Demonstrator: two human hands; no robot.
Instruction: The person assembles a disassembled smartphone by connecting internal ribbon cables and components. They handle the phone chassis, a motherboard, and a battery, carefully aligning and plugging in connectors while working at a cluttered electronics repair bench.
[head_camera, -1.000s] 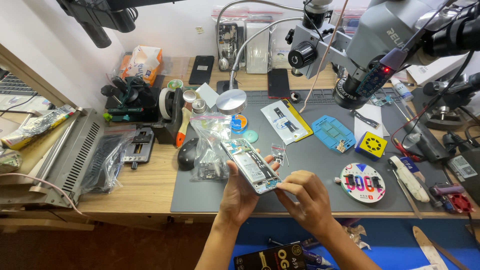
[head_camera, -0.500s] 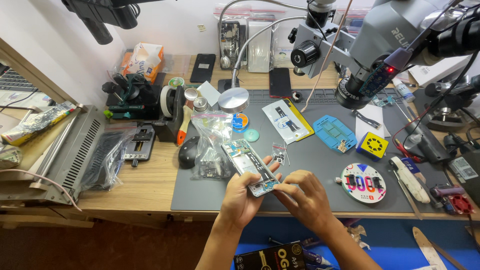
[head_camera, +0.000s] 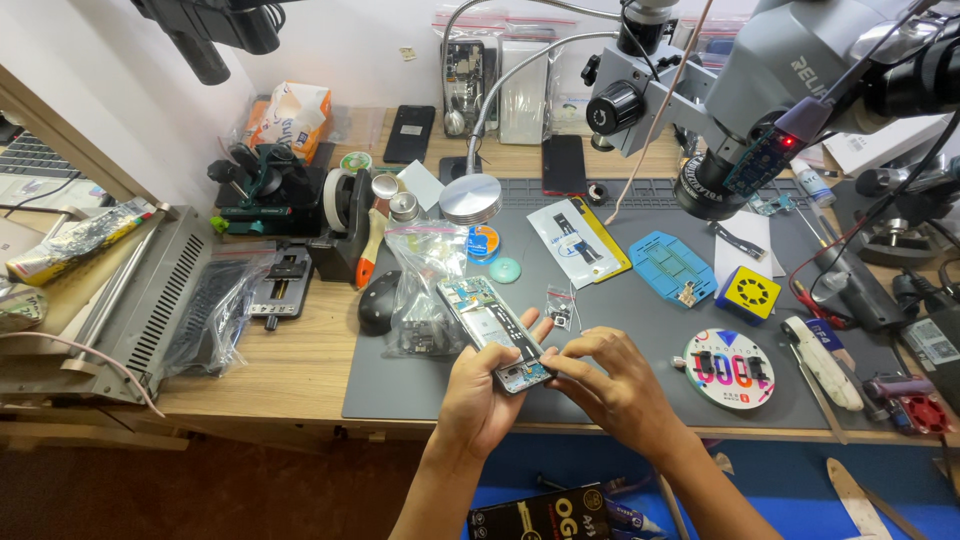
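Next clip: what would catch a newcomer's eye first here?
At the near edge of the grey mat, the left hand holds an opened phone with its insides showing, while the right hand fingers its lower end. A large grey microscope looms at upper right, and a round colourful disc lies right of the hands.

Left hand (head_camera: 480, 395) raised from bare forearm at lower centre, palm up, fingers curled around opened smartphone with exposed circuit board (head_camera: 495, 332), thumb along its near edge. Right hand (head_camera: 612, 385) alongside, knuckles up, wrist bent inward, fingertips (head_camera: 553, 362) pinched at the phone's lower end, touching left fingers.
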